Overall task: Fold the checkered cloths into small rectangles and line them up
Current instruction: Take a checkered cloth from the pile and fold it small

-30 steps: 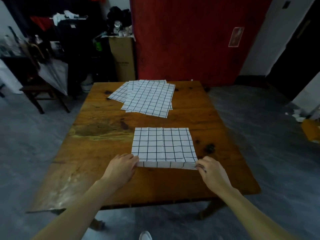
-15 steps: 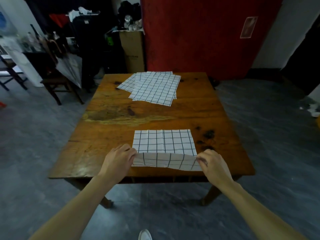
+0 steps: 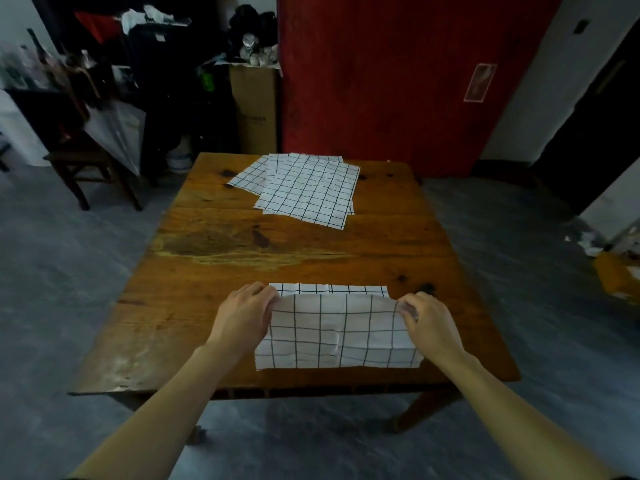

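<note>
- A brown wooden table [image 3: 214, 306] stands on a grey floor.
- A white cloth [image 3: 337, 332] with black squares lies on the table, close to the near edge.
- The near part of the cloth is turned over toward the far side. It covers most of the part under it. Only a thin strip of that part shows along the far side.
- The left hand [image 3: 244, 315] pinches the left corner of the turned part, with its fingers curled on it.
- The right hand [image 3: 427, 322] pinches the right corner of the turned part in the same way.
- Both hands are just above the table, one at each end of the cloth.
- A pile of flat cloths [image 3: 304, 190] lies at the far end of the table, well apart from the hands.
- A red wall [image 3: 381, 74] is past the far end of the table.
- A tall cardboard box [image 3: 256, 109] stands past the far end too, just left of the red wall.
- A dark wooden chair [image 3: 86, 164] stands on the floor, off the table's far left corner.
</note>
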Demonstrator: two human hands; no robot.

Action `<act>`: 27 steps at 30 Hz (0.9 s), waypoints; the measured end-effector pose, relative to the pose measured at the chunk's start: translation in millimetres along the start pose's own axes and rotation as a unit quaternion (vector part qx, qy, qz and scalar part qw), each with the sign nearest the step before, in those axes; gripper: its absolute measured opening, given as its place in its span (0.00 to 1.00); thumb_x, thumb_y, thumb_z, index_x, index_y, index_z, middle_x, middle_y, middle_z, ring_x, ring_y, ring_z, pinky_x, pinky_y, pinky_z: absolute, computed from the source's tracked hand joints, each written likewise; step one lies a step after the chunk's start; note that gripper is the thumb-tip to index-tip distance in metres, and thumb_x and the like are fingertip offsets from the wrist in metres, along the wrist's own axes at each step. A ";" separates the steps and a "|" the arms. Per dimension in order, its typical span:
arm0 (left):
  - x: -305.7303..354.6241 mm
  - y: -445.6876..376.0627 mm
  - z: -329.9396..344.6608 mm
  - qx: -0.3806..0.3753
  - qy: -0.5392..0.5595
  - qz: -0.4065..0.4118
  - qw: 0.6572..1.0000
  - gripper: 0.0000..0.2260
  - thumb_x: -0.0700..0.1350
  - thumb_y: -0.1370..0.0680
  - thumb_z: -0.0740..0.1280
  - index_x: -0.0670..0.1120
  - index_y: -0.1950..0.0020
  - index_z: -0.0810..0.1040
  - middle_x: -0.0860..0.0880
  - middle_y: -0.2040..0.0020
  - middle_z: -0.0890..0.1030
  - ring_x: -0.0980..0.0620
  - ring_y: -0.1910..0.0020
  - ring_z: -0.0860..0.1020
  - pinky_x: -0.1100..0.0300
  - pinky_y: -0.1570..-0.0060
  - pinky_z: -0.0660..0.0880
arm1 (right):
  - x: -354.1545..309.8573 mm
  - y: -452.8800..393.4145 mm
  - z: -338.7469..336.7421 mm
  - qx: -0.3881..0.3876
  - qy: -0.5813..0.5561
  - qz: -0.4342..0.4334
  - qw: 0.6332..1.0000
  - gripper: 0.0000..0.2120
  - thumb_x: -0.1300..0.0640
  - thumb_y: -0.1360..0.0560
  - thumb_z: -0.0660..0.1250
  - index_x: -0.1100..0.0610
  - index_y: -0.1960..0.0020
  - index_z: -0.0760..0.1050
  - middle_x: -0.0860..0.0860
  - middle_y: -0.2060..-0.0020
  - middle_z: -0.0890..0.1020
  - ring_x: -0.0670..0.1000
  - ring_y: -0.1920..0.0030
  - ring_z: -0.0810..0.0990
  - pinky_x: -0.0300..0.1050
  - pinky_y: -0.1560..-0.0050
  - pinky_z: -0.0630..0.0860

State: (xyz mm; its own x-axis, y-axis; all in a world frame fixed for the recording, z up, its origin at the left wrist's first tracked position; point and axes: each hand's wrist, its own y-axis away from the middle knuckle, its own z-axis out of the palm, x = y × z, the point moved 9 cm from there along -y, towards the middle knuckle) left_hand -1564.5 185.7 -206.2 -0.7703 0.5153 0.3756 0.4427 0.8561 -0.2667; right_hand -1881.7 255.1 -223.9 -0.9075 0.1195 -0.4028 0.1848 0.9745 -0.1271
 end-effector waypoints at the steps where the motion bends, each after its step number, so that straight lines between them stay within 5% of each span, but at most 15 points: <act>1: -2.9 -4.2 1.4 -0.002 0.001 -0.001 1.000 0.04 0.44 0.19 0.65 0.50 0.50 0.78 0.54 0.55 0.77 0.52 0.57 0.75 0.56 0.58 0.74 | -0.7 -4.1 0.2 0.000 -0.001 0.003 1.000 0.04 0.55 0.21 0.65 0.47 0.50 0.76 0.41 0.59 0.75 0.41 0.59 0.75 0.40 0.57 0.77; 7: -14.3 -37.3 10.2 -0.016 -0.013 -0.001 1.000 0.02 0.43 0.21 0.68 0.49 0.50 0.79 0.53 0.56 0.78 0.51 0.57 0.75 0.59 0.60 0.67 | 6.3 -37.6 15.3 -0.007 0.004 0.001 1.000 0.04 0.55 0.20 0.63 0.50 0.53 0.76 0.43 0.60 0.76 0.42 0.60 0.75 0.46 0.56 0.78; 18: -27.5 -110.4 45.4 -0.052 -0.079 -0.084 0.992 0.04 0.43 0.20 0.64 0.50 0.50 0.78 0.52 0.54 0.79 0.47 0.55 0.77 0.57 0.60 0.62 | 35.0 -125.4 51.6 -0.058 -0.017 -0.023 0.998 0.05 0.57 0.20 0.63 0.47 0.50 0.75 0.41 0.58 0.74 0.42 0.55 0.73 0.41 0.52 0.73; 27: -59.3 -129.4 79.4 -0.088 -0.096 -0.144 0.981 0.05 0.43 0.19 0.63 0.50 0.47 0.78 0.51 0.50 0.80 0.46 0.51 0.77 0.56 0.58 0.65 | 50.9 -162.6 95.2 -0.109 -0.036 0.011 0.993 0.07 0.58 0.21 0.64 0.47 0.48 0.77 0.42 0.55 0.76 0.41 0.56 0.74 0.33 0.60 0.71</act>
State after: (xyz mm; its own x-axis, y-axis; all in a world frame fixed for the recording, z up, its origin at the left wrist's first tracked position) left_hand -1612.6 41.2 -264.4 -0.9395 0.2494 0.2347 0.2540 0.9671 -0.0108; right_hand -1922.0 84.7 -310.0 -0.8734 0.1357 -0.4676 0.1120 0.9906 0.0783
